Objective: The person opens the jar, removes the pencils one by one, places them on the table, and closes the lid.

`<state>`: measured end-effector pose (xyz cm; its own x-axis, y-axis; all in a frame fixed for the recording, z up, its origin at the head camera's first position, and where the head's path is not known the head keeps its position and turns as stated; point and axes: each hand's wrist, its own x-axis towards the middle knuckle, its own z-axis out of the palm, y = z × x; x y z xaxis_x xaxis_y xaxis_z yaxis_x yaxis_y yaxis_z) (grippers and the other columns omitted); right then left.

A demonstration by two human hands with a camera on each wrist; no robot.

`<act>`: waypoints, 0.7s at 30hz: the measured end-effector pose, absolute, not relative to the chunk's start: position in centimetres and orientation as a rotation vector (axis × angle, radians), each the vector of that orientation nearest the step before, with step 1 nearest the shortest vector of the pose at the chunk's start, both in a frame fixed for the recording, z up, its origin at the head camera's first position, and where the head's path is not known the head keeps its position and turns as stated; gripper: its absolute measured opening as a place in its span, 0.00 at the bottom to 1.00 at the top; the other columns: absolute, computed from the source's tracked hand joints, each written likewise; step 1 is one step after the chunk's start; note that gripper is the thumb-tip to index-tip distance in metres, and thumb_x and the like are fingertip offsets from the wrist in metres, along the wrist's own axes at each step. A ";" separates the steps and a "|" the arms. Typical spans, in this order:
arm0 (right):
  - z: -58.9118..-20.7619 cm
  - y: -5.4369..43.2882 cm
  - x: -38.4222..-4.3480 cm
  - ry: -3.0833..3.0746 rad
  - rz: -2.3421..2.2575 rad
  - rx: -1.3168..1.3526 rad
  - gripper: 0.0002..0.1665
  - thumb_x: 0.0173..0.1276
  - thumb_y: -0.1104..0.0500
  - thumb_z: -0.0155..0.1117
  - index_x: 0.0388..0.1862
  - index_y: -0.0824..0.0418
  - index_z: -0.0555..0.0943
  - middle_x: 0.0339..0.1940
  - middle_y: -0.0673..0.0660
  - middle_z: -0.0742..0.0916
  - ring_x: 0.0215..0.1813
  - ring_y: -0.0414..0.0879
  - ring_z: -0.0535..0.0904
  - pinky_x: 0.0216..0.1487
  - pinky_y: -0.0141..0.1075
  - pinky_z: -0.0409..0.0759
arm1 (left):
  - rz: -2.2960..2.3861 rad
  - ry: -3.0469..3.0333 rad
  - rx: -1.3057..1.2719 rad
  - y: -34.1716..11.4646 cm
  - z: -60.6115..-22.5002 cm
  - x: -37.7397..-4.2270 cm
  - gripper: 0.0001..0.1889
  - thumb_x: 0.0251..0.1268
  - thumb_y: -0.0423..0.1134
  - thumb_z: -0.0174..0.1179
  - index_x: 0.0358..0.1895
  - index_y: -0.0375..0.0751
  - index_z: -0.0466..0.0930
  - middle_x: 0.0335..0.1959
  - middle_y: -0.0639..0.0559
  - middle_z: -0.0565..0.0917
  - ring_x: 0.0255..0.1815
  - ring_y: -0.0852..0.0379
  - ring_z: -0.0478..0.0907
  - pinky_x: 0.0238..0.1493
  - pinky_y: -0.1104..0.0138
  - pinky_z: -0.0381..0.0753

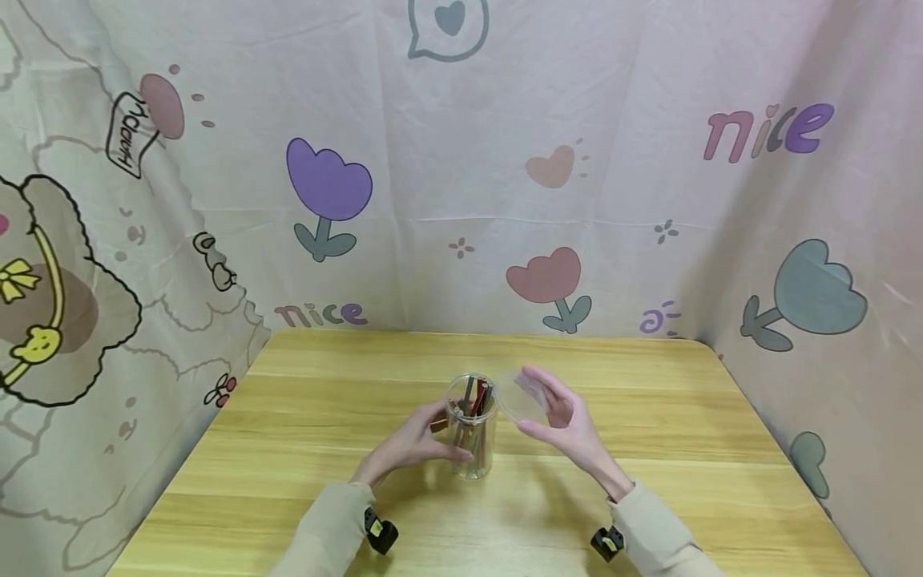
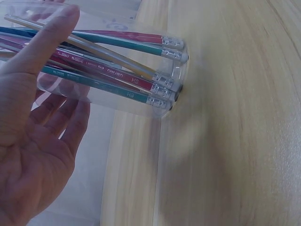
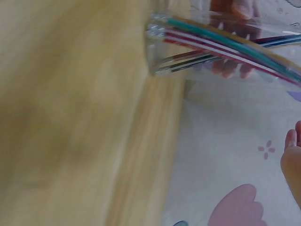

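A clear plastic jar (image 1: 473, 469) stands upright on the table with several pencils (image 1: 479, 398) inside. My left hand (image 1: 411, 439) grips its side, thumb in front and fingers behind. Through the wall in the left wrist view, red, green and yellow pencils (image 2: 117, 75) show their eraser ends resting at the bottom. Just right of the jar's open rim, my right hand (image 1: 571, 425) holds a thin, see-through round lid (image 1: 516, 398) between thumb and fingers, tilted on edge. In the right wrist view only part of that hand (image 3: 292, 165) shows, and the lid is out of sight.
The wooden table (image 1: 346, 377) has a light grain and a rounded far corner. Behind it and along both sides hangs a patterned cloth (image 1: 461, 176) with tulips, hearts and lettering. A small black device (image 1: 380, 532) is strapped at each wrist.
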<state>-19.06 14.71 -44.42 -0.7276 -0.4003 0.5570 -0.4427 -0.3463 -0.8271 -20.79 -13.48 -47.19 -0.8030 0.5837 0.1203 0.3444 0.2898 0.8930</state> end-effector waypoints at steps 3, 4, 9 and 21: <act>-45.2 15.4 -18.7 -1.836 2.282 1.127 0.44 0.61 0.78 0.64 0.75 0.76 0.58 0.74 0.50 0.74 0.76 0.39 0.69 0.80 0.27 0.60 | 1.526 2.324 0.857 -13.4 -47.2 -20.8 0.39 0.49 0.42 0.78 0.68 0.49 0.72 0.68 0.47 0.78 0.71 0.41 0.73 0.74 0.44 0.71; -45.4 15.7 -18.7 -1.853 2.282 1.123 0.44 0.61 0.78 0.64 0.75 0.76 0.58 0.74 0.50 0.74 0.76 0.38 0.69 0.80 0.26 0.59 | 1.527 2.323 0.858 -13.4 -47.2 -20.8 0.39 0.49 0.42 0.78 0.68 0.49 0.72 0.68 0.47 0.78 0.71 0.41 0.73 0.74 0.44 0.72; -46.7 16.7 -18.4 -1.938 2.249 1.103 0.44 0.61 0.78 0.64 0.73 0.81 0.56 0.75 0.51 0.74 0.77 0.39 0.68 0.80 0.24 0.57 | 1.526 2.318 0.856 -13.3 -47.2 -20.9 0.39 0.50 0.42 0.78 0.68 0.48 0.72 0.68 0.47 0.78 0.72 0.41 0.72 0.74 0.45 0.71; -49.1 18.9 -18.1 -2.491 1.854 1.018 0.42 0.60 0.68 0.72 0.73 0.66 0.67 0.72 0.73 0.72 0.72 0.35 0.69 0.75 0.22 0.62 | 1.529 2.314 0.852 -13.4 -47.0 -20.8 0.39 0.50 0.42 0.78 0.69 0.48 0.72 0.69 0.45 0.78 0.71 0.39 0.72 0.74 0.43 0.71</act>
